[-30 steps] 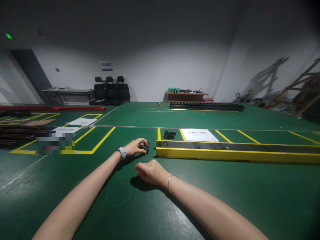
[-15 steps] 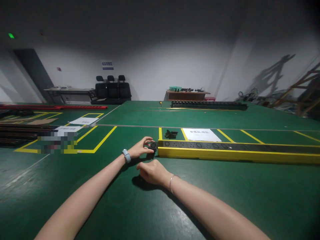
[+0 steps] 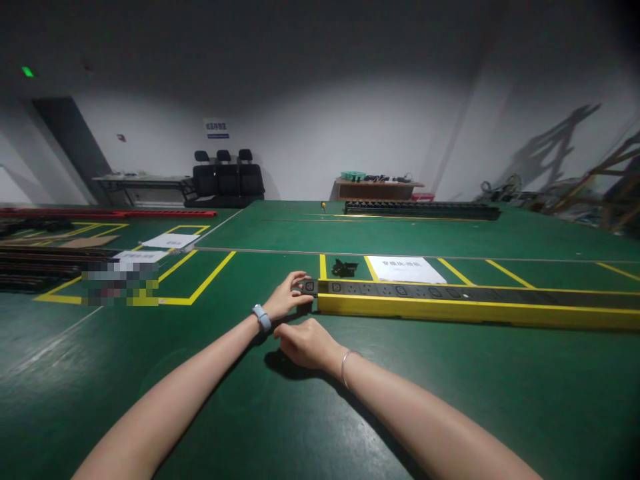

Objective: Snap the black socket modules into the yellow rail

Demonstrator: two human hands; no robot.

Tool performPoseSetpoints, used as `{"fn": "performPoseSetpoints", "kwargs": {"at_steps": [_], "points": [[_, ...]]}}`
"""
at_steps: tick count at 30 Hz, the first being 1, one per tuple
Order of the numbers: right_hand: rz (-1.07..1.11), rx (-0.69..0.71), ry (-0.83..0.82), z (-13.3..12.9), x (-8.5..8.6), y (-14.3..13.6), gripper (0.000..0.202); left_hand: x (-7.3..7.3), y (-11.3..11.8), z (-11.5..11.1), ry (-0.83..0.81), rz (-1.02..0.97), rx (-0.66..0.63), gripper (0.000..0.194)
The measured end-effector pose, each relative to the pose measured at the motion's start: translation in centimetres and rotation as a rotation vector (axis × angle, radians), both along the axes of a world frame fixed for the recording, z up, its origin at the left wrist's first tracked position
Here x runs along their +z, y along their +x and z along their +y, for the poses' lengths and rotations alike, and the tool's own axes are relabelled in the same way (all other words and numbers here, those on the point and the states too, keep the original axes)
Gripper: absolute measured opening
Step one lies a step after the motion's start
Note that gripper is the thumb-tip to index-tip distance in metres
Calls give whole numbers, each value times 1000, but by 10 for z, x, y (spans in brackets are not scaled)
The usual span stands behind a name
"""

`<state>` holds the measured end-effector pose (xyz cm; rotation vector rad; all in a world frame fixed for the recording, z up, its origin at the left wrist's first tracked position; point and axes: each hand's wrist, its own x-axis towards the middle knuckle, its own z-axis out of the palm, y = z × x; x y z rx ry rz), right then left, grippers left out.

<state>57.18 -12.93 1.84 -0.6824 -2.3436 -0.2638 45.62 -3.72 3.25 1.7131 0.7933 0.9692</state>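
A long yellow rail (image 3: 450, 309) lies on the green table, with a row of black socket modules (image 3: 401, 291) along its channel. At the rail's left end, my left hand (image 3: 287, 297) grips a small black socket module (image 3: 310, 287) between thumb and fingers, the module touching the rail's end. My right hand (image 3: 309, 343) is closed, with its fingers curled, just in front of the left hand. Whatever it may hold is hidden.
Behind the rail lie small black parts (image 3: 345, 268) and a white paper sheet (image 3: 406, 269). Dark rails (image 3: 420, 210) lie farther back. More dark bars (image 3: 45, 270) and a red rail (image 3: 165, 214) are at the left.
My left hand has moved slightly right with the black module, which now meets the rail's left end. My right hand has hardly moved.
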Motion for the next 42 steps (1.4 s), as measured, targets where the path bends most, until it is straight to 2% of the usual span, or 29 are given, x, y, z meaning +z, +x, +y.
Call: {"fn": "performPoseSetpoints", "kwargs": {"at_steps": [9, 18, 26, 33, 37, 42], "points": [[-9, -7, -6, -1, 1, 0, 17, 2, -2, 6, -49, -14, -45, 65], [3, 6, -15, 0, 0, 0, 16, 2, -3, -2, -74, -16, -45, 67], [-39, -24, 14, -2, 2, 0, 15, -1, 6, 0, -67, -20, -11, 65], [-35, 14, 1, -1, 5, 0, 16, -7, 19, -11, -102, -128, 78, 71], [-47, 13, -10, 1, 1, -1, 16, -11, 19, -15, -144, -165, 81, 59], [-38, 40, 15, -1, 2, -1, 15, -3, 20, -11, -122, -96, 69, 63]]}}
